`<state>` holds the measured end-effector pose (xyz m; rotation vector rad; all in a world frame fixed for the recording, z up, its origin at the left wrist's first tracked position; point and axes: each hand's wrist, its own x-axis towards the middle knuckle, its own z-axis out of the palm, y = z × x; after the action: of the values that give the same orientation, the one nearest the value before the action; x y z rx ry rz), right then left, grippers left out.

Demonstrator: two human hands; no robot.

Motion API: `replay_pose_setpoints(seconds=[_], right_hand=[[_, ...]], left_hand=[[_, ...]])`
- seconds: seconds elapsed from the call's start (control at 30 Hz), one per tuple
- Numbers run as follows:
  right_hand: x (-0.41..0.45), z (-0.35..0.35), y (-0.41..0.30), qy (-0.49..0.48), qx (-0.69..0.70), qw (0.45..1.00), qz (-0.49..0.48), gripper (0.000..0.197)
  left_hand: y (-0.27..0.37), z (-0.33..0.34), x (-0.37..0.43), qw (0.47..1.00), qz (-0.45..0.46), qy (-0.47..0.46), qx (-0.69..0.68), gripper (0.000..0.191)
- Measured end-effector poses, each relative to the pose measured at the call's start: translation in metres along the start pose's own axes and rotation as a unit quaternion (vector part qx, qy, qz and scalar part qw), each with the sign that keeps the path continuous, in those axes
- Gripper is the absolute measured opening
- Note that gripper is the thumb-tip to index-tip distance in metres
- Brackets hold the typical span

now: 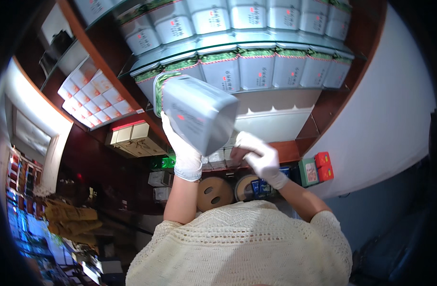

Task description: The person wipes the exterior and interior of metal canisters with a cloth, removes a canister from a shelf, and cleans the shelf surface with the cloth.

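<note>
My left hand (182, 152), in a white glove, holds a silver-grey canister (195, 114) tilted on its side before the shelves. The canister has rounded corners, printed writing and a small red mark. A green patterned band with a red-and-white cord runs around its upper end, at the left. Its plain base faces right, towards my right hand (259, 155). That hand, gloved in white as well, is just below and right of the base with its fingers curled. Something dark and brownish shows at those fingers, too blurred to name; whether it is held is unclear.
Similar canisters (256, 71) line two glass shelves (239, 39). White boxes (93, 96) stack at the left, above cream boxes (132, 139). Below are round brown discs (214, 193), blue packets (261, 187), a green box (308, 172) and red boxes (325, 171). A white wall (393, 107) bounds the right.
</note>
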<state>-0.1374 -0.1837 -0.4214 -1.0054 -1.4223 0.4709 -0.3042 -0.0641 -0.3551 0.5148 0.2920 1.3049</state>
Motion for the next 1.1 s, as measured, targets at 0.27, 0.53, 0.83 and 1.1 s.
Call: replay_pose_setpoints(seconds=[0.27, 0.53, 0.83, 1.1], right_hand=[[0.071, 0.023, -0.081, -0.194, -0.374, 0.832, -0.360, 0.045], [0.143, 0.049, -0.076, 0.055, -0.121, 0.956, -0.261, 0.042], [0.131, 0.049, -0.059, -0.003, 0.256, 0.938, 0.235, 0.039], [0.017, 0.040, -0.027, 0.010, 0.320, 0.890, 0.323, 0.040]], left_hand=[[-0.007, -0.028, -0.008, 0.997, 0.061, -0.013, 0.054, 0.040], [0.011, -0.026, -0.025, 0.979, 0.102, -0.049, 0.167, 0.044], [0.026, -0.066, -0.021, 0.982, 0.013, -0.172, -0.074, 0.048], [0.055, -0.094, 0.012, 0.993, 0.050, -0.100, -0.036, 0.059]])
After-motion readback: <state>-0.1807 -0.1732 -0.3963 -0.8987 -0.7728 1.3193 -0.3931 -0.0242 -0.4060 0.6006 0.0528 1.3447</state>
